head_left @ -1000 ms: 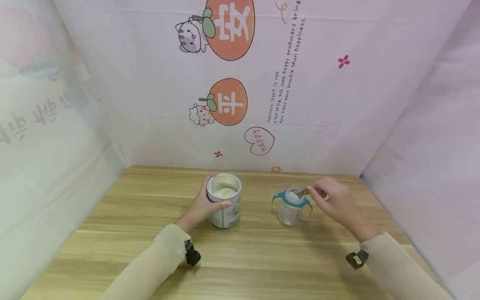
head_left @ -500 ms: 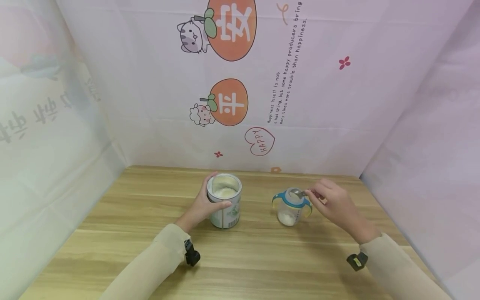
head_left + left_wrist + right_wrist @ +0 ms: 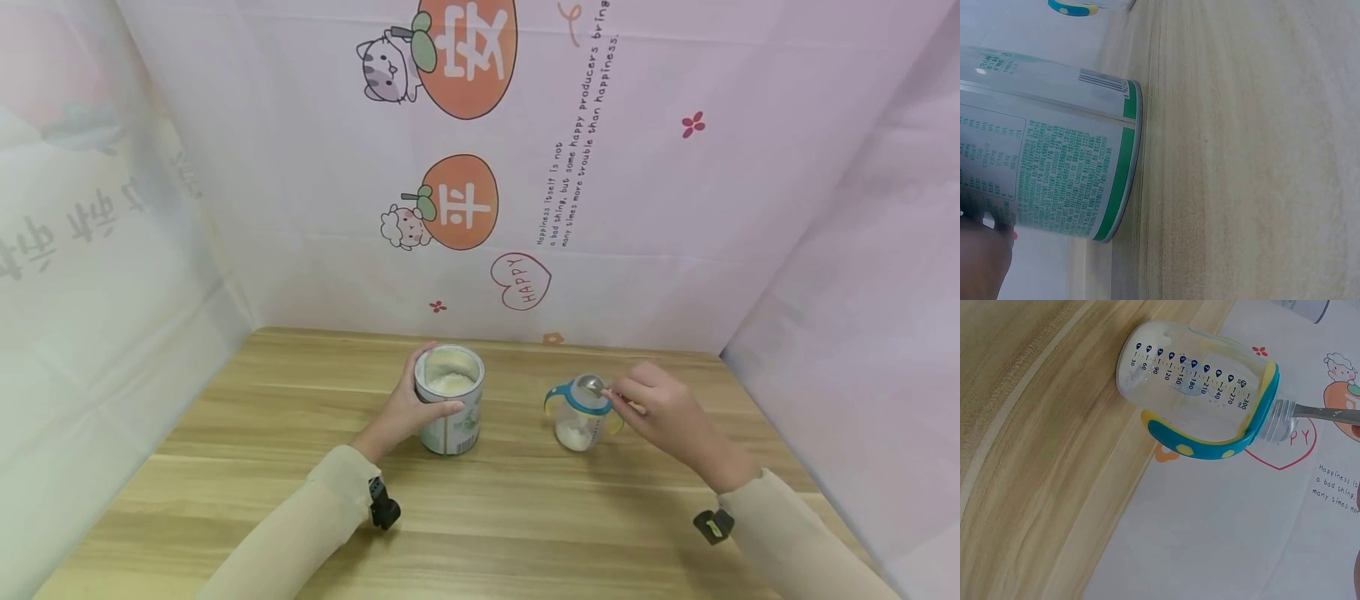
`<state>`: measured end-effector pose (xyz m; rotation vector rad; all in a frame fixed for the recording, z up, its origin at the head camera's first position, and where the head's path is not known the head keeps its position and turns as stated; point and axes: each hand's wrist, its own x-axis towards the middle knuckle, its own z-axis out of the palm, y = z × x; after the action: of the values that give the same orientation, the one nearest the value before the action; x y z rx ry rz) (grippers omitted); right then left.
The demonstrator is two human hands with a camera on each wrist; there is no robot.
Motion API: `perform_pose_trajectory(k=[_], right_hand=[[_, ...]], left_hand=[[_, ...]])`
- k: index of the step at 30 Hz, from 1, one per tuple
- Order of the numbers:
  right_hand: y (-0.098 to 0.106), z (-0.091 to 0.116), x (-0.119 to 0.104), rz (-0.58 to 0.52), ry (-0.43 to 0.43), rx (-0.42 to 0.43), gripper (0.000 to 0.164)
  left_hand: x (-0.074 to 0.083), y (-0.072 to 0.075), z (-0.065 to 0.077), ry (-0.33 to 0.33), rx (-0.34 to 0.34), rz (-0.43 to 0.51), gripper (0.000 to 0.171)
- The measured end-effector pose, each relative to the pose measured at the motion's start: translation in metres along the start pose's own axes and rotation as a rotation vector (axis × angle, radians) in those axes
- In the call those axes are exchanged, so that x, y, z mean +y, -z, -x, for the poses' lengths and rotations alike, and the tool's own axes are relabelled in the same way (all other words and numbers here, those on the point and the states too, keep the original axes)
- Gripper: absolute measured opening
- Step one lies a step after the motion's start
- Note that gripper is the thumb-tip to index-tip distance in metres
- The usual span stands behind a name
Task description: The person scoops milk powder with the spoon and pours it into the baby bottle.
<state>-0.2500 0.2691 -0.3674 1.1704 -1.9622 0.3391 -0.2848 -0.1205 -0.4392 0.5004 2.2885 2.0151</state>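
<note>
My left hand [image 3: 408, 411] grips the side of an open milk powder tin [image 3: 450, 425], thumb across its front; pale powder [image 3: 452, 384] shows inside. To the right, a clear baby bottle [image 3: 576, 425] stands upright without a cap, with a blue and yellow handle ring [image 3: 1210, 450] round its neck. White powder lies at its bottom. My right hand [image 3: 660, 408] pinches the handle of a metal spoon [image 3: 591, 385], whose bowl is at the bottle's mouth. In the right wrist view, the spoon handle [image 3: 1325, 413] reaches into the threaded neck [image 3: 1280, 420]. Only a few left fingers show in the left wrist view.
The tin and bottle stand apart on a wooden table [image 3: 480, 533]. A printed cloth [image 3: 637, 208] hangs behind the table's back edge, and pale cloth walls [image 3: 862, 317] close in both sides.
White powder has dropped to the bottle's bottom. The spoon, loaded with powder earlier, has turned and its metal bowl now shows at the mouth. My left hand and the tin stay put.
</note>
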Motion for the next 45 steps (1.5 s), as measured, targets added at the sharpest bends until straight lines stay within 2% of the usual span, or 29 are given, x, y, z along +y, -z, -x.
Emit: perform_pose_trajectory(k=[7, 16, 23, 29, 35, 39, 42, 45], right_hand=[[0.004, -0.001, -0.004, -0.014, -0.007, -0.062, 0.038], [0.003, -0.001, -0.003, -0.019, 0.004, -0.014, 0.035], [0.005, 0.000, -0.004, -0.013, -0.020, -0.048, 0.036], [0.005, 0.000, -0.002, -0.004, -0.014, 0.000, 0.036], [0.006, 0.004, 0.002, -0.026, -0.114, 0.011, 0.036], [0.005, 0.008, 0.006, -0.062, -0.184, 0.047, 0.021], [0.007, 0.010, 0.007, -0.065, -0.252, 0.043, 0.007], [0.008, 0.010, 0.008, -0.055, -0.306, 0.032, 0.011]], left_hand=[[0.000, 0.000, 0.001, 0.002, 0.004, 0.004, 0.106], [0.001, 0.000, 0.001, 0.008, 0.004, 0.010, 0.104], [0.001, 0.000, 0.001, 0.014, 0.002, -0.005, 0.106], [0.005, 0.000, 0.002, 0.013, -0.007, -0.003, 0.106], [0.001, 0.000, 0.001, 0.005, 0.001, 0.005, 0.105], [0.001, 0.000, 0.001, 0.022, -0.001, 0.000, 0.107], [0.002, 0.001, 0.000, 0.034, -0.001, -0.006, 0.108], [0.007, 0.000, 0.001, 0.041, -0.007, 0.001, 0.108]])
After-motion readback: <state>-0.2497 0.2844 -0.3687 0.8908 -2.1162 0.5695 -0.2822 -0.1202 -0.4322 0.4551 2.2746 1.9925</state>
